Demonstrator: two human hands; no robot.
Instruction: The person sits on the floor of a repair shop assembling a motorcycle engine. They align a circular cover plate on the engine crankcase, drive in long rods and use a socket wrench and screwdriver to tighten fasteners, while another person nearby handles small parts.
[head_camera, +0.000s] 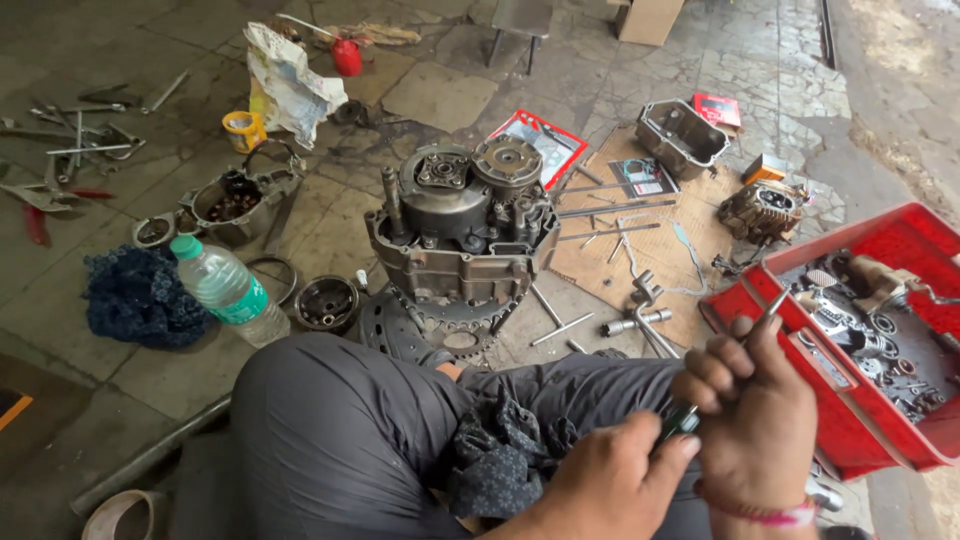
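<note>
**Both hands on a slim tool above the lap, engine block on the floor ahead**

The person sits on the paved floor (450, 95) with knees drawn up. The right hand (755, 420) is clenched around a thin metal screwdriver (768, 305), whose shaft pokes up past the thumb and forefinger beside the edge of a red plastic tray (850, 420). The left hand (610, 480) meets it from below, its fingertips pinching the dark green handle end of the same tool. A pink band circles the right wrist. Just left of the hands, a dark patterned rag (500, 455) lies crumpled on the lap.

The red tray sits at the person's right side and holds a jumble of small metal engine parts. Straight ahead, just beyond the knees, stands a partly stripped engine block (460, 235), greasy, with round covers on top and a toothed sprocket lying against its base. To its left lie a plastic water bottle (228, 290) with a green cap, tipped on its side, and a dark blue cloth (135, 298). To its right, a sheet of cardboard (690, 250) carries long bolts, a gasket and a socket spanner. Loose spanners are scattered at the far left.
</note>
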